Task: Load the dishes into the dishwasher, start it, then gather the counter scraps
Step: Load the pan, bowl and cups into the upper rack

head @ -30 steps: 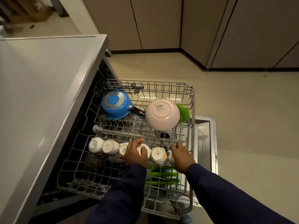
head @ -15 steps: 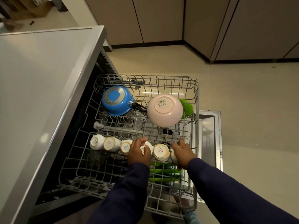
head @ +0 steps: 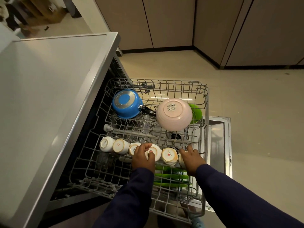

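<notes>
Evidently the cups were being settled: the left hand (head: 143, 157) lay curled over one upturned white ceramic cup (head: 154, 152) in the row along the near side of the grey wire dishwasher rack (head: 204, 94), fingers wrapped on it, while the right hand (head: 191, 159) cupped the last cup (head: 181, 159) at the rack's right end, though how firmly it held could not be told. A blue saucepan (head: 126, 104) and a pale pink bowl (head: 174, 114) sat inverted at the rack's far side, with green plates (head: 171, 176) below its near edge. Seating each cup mouth-down between tines, tilted to drain and not knocking its neighbours, would probably serve best.
</notes>
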`<state>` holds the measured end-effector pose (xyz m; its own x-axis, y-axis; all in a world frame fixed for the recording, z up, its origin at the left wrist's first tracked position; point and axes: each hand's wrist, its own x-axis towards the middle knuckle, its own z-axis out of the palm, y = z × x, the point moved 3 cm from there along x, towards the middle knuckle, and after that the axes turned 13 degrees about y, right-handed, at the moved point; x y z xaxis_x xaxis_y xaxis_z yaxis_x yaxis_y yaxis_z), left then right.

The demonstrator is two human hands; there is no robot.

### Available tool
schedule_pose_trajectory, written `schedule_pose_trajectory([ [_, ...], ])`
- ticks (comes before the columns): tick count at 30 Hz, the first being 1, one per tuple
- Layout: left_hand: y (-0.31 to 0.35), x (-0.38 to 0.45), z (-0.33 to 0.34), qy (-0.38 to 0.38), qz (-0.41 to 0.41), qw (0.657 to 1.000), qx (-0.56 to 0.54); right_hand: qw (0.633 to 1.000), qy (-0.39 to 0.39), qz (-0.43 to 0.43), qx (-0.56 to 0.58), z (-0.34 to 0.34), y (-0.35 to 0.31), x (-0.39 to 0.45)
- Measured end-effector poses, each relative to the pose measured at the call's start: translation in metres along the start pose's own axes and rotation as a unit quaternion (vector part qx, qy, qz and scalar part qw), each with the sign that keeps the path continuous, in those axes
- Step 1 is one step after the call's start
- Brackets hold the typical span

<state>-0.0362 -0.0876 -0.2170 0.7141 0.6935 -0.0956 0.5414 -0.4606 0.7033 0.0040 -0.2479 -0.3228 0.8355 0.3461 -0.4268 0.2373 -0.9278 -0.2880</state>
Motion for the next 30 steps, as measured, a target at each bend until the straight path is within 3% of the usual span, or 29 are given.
schedule_pose_trajectory([
  [6,0.002,0.001,-0.011,0.01,-0.006,1.0,-0.001,1.0,0.001,-0.006,-0.024,-0.004,-0.002,-0.004],
  [12,0.013,0.008,-0.021,0.016,0.014,1.0,0.017,0.997,-0.012,-0.068,-0.04,-0.024,-0.011,-0.006],
  [20,0.044,0.011,-0.057,0.047,0.061,0.997,0.011,0.991,0.073,-0.105,0.045,-0.082,-0.058,-0.009],
  [30,0.064,0.014,-0.165,0.172,0.069,0.982,-0.036,0.968,0.142,-0.176,0.11,-0.166,-0.146,-0.029],
])
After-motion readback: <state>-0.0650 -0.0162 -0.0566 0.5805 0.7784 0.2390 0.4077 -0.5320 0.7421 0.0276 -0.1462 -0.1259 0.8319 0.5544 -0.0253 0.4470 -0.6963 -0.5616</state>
